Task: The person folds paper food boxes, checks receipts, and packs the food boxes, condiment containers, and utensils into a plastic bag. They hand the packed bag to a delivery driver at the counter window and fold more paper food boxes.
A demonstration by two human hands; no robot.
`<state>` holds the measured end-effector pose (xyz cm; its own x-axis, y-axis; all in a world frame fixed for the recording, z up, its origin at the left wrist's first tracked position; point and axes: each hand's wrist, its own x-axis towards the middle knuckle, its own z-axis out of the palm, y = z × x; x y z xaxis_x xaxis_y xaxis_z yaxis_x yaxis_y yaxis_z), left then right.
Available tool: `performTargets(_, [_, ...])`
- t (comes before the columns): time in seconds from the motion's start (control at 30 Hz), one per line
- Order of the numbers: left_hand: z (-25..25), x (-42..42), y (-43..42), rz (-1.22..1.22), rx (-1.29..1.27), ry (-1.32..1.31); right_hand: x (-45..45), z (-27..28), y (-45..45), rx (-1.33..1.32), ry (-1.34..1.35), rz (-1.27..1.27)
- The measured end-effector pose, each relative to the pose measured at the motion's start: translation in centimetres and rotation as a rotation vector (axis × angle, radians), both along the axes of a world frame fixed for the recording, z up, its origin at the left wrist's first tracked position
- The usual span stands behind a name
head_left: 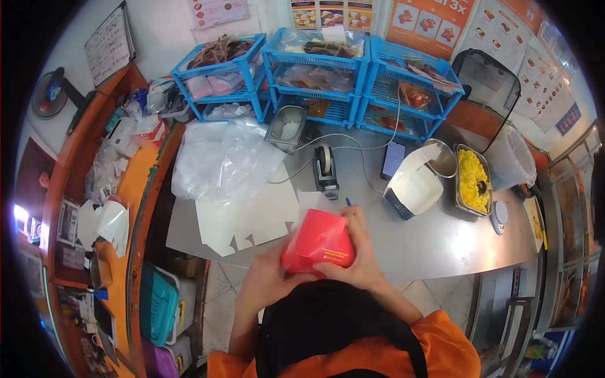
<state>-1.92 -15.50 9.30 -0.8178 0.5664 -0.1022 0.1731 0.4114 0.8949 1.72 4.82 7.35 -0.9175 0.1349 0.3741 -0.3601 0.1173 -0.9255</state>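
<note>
A red folded paper food box [315,242] with small yellow print is held at the table's front edge, close to my body. My left hand [272,275] grips its left side, with the thumb along the bottom edge. My right hand [358,257] wraps the right side, its thumb pressing on the lower front. Just beyond the box, a black tape dispenser [324,173] stands on the metal table [353,160]. Flat white cardboard sheets [255,217] with cut edges lie to the left. The blue tip of what looks like a pen [348,202] shows past my right hand.
Clear plastic bags [220,160] lie at the left. Blue stacked racks [318,77] line the back. At right are an open white carton [414,188], a phone [392,159], a metal tray of yellow food [472,179] and a small round grey item [499,214]. A cable crosses the table.
</note>
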Motion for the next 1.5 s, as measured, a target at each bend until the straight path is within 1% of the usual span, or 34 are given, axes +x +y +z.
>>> performTargets(0.07, [0.2, 0.0, 0.2, 0.010, -0.094, -0.030, -0.4, 0.3, -0.1, 0.236, 0.032, -0.184])
performTargets(0.13, [0.3, -0.8, 0.1, 0.007, -0.195, -0.056, -0.5, -0.3, 0.3, 0.146, 0.038, -0.258])
performTargets(0.2, [0.0, -3.2, -1.2, -0.029, -0.090, 0.642, -0.7, -1.3, 1.1, 0.065, 0.055, -0.328])
performTargets(0.23, [-0.8, -3.7, -2.9, -0.099, -0.132, 0.522, -0.8, -1.8, 1.6, 0.123, -0.001, -0.259])
performTargets(0.27, [-1.8, -3.8, -4.4, -0.116, -0.122, 0.528, -1.0, -2.5, 2.2, 0.179, -0.057, -0.192])
performTargets(0.3, [-2.7, -3.6, -5.8, -0.080, -0.271, 0.382, -1.5, -4.2, 2.3, 0.002, -0.121, -0.042])
performTargets(0.33, [-3.3, -3.8, -6.4, -0.044, -0.422, 0.233, -2.5, -6.5, 3.0, -0.290, -0.203, -0.035])
performTargets(0.37, [-3.1, -4.2, -6.3, -0.060, -0.419, 0.232, -3.7, -9.3, 4.1, -0.584, -0.281, -0.027])
performTargets(0.43, [-2.8, -4.6, -5.9, 0.068, -0.086, 0.320, -6.8, -15.1, 8.9, -0.119, -0.355, -0.388])
performTargets(0.5, [-3.6, -4.4, -5.4, 0.109, -0.053, 0.233, -8.2, -18.9, 13.4, 0.043, -0.307, -0.643])
performTargets(0.57, [-4.7, -4.0, -5.2, 0.158, -0.025, 0.143, -7.2, -19.3, 15.9, 0.201, -0.336, -0.814])
performTargets(0.63, [-6.3, -3.6, -5.2, 0.323, -0.469, 0.581, -6.5, -20.0, 17.8, 0.243, -0.352, -0.853])
performTargets(0.67, [-7.8, -3.3, -5.5, 0.319, -0.473, 0.575, -6.3, -20.8, 18.7, 0.423, -0.315, -0.931])
performTargets(0.7, [-10.0, -3.1, -6.1, 0.498, -0.410, 0.455, -6.3, -21.5, 19.4, 0.602, -0.274, -1.006])
performTargets(0.73, [-12.1, -3.0, -6.9, 0.674, -0.345, 0.334, -6.2, -20.6, 19.5, 0.581, -0.316, -1.002])
performTargets(0.77, [-14.2, -2.9, -8.1, 0.670, -0.350, 0.334, -6.2, -20.7, 19.9, 0.662, -0.336, -1.005])
performTargets(0.83, [-17.4, -2.7, -10.3, 0.777, -0.010, -0.271, -6.2, -20.8, 20.2, 0.737, -0.361, -1.006])
performTargets(0.87, [-17.6, -2.3, -10.1, 0.775, -0.017, -0.268, -6.1, -20.6, 20.0, 0.802, -0.395, -0.982])
performTargets(0.93, [-17.6, -1.5, -8.7, 0.988, 0.371, -0.444, -6.2, -20.4, 19.8, 0.857, -0.434, -0.960])
performTargets(0.97, [-17.2, -1.2, -8.1, 0.926, 0.496, -0.439, -6.3, -20.4, 19.8, 0.803, -0.403, -0.993])
performTargets(1.0, [-17.5, -1.4, -8.1, 0.923, 0.489, -0.439, -6.3, -20.3, 19.7, 0.750, -0.372, -1.025])
performTargets(1.03, [-17.9, -1.8, -8.0, 0.832, 0.502, -0.279, -6.4, -19.9, 19.3, 0.746, -0.377, -1.027])
performTargets(1.07, [-18.3, -2.2, -7.9, 0.738, 0.513, -0.120, -6.6, -19.4, 18.6, 0.485, -0.255, -1.035])
performTargets(1.1, [-17.3, -2.7, -6.7, 0.735, 0.510, -0.118, -6.9, -18.4, 17.5, 0.224, -0.132, -1.031])
performTargets(1.17, [-13.7, -3.4, -3.9, 0.832, 0.693, 0.073, -7.1, -12.5, 13.1, -0.019, -0.017, -0.793])
performTargets(1.2, [-13.1, -3.7, -4.3, 0.825, 0.685, 0.071, -7.0, -11.0, 11.4, 0.029, 0.105, -0.663])
performTargets(1.23, [-12.7, -4.2, -5.2, 0.733, 0.638, 0.221, -6.5, -8.8, 9.9, 0.167, 0.207, -0.525])
performTargets(1.27, [-11.9, -4.4, -5.7, 0.636, 0.589, 0.366, -6.3, -6.0, 7.9, 0.126, 0.270, -0.325])
performTargets(1.3, [-7.2, -4.6, -2.1, 0.512, 0.536, 0.490, -6.3, -2.9, 7.1, 0.230, 0.275, -0.156])
performTargets(1.33, [-4.3, -4.5, -1.1, 0.503, 0.532, 0.486, -6.4, -0.9, 6.8, 0.333, 0.279, 0.016])
performTargets(1.4, [-1.0, -4.4, 0.1, 0.052, -0.057, 0.988, -7.2, 0.1, 6.8, 0.326, 0.287, 0.076])
performTargets(1.43, [-0.8, -4.1, 0.9, 0.115, -0.045, 1.016, -7.7, 0.3, 7.1, 0.322, 0.299, 0.145])
performTargets(1.47, [-1.2, -4.1, 0.6, 0.110, -0.044, 1.020, -8.5, -1.9, 7.8, 0.168, 0.263, -0.019])
performTargets(1.5, [-2.3, -3.9, -0.1, 0.314, 0.039, 0.984, -9.7, -5.3, 8.9, 0.012, 0.225, -0.180])
